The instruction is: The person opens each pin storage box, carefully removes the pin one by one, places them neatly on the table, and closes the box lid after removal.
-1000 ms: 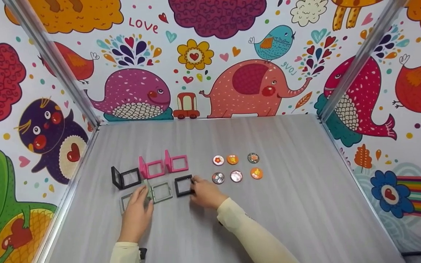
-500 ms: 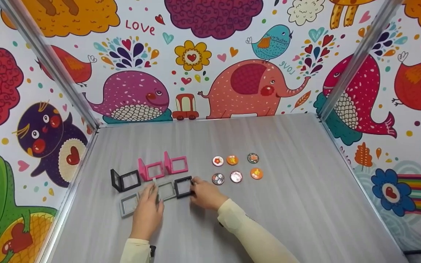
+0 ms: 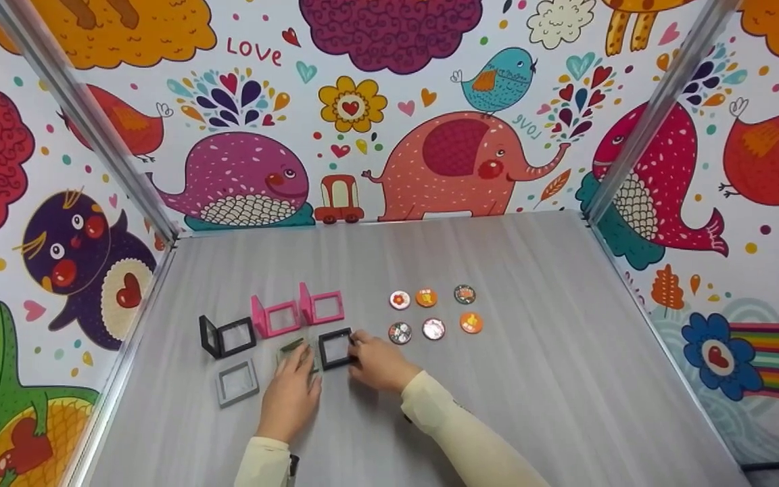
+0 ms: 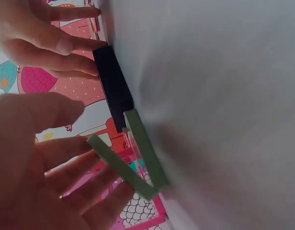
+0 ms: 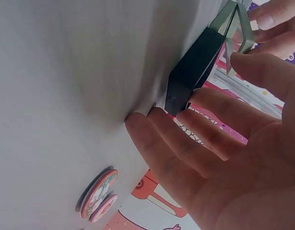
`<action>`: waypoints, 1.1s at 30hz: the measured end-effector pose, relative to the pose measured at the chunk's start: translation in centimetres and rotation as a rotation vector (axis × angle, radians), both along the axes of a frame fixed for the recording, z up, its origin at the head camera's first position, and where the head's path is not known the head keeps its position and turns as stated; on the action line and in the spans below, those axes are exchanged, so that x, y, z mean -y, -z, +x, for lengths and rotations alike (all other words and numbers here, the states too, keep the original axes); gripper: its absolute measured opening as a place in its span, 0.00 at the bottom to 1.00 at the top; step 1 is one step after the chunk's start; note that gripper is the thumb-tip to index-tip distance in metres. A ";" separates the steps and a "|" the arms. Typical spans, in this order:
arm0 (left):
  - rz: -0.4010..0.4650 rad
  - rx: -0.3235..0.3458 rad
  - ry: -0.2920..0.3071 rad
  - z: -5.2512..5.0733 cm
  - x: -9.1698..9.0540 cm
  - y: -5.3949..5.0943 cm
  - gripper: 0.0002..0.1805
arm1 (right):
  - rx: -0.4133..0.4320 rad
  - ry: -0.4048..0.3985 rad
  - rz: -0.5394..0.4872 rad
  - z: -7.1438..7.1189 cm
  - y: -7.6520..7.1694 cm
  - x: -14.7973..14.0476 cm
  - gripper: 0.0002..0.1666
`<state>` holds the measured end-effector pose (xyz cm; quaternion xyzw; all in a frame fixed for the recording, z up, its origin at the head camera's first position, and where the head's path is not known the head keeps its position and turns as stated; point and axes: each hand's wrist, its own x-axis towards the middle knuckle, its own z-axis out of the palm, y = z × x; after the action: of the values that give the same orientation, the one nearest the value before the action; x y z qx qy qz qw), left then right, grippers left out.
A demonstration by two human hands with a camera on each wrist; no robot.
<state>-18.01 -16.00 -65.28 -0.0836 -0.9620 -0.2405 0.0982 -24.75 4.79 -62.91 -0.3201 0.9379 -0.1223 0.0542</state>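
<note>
In the head view, my left hand [image 3: 289, 396] reaches over a sage-green hinged display frame [image 4: 145, 148]. The left wrist view shows its lid partway folded, with outstretched fingers against the lid's outer side. My right hand [image 3: 383, 364] touches the right edge of a flat black display frame [image 3: 322, 353] with extended fingers. In the right wrist view, the fingertips rest at the end of this black frame [image 5: 193, 72] and on the table. The green and black frames lie side by side, nearly touching. My left hand hides much of the green frame from above.
A grey frame [image 3: 239, 398] lies flat at left. Behind stand a black frame [image 3: 210, 336] and two pink frames [image 3: 259, 316], lids raised. Several round badges [image 3: 433, 329] lie in two rows at right. Patterned walls and metal posts [image 3: 660, 115] bound the grey table [image 3: 531, 270].
My left hand has moved right, swinging the green frame's lid from upright over toward its base. The grey frame is now uncovered. My right hand has stayed at the black frame.
</note>
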 end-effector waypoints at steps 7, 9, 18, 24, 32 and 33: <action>-0.036 0.000 0.005 0.6 0.7 0.5 0.28 | 0.002 -0.011 -0.013 0.1 -0.1 0.0 0.22; -0.034 0.011 0.004 0.6 0.7 0.6 0.29 | 0.022 -0.005 -0.017 0.1 -0.2 0.1 0.22; 0.004 0.026 0.014 0.4 0.3 0.6 0.31 | 0.136 0.020 -0.076 -1.3 -1.3 -0.3 0.19; 0.026 0.021 0.012 0.5 0.2 0.9 0.34 | 0.067 0.075 -0.145 -3.3 -3.4 0.8 0.17; 0.024 -0.010 0.010 0.8 0.2 1.3 0.35 | -0.014 -0.143 -0.173 -6.0 -3.5 4.2 0.38; 0.025 -0.015 0.013 0.9 0.2 1.4 0.35 | -0.007 -0.157 -0.163 -6.3 -3.2 4.4 0.40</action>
<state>-17.14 -16.20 -66.70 -0.0906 -0.9575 -0.2527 0.1050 -31.02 0.43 -59.68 -0.3966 0.8970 -0.1922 0.0340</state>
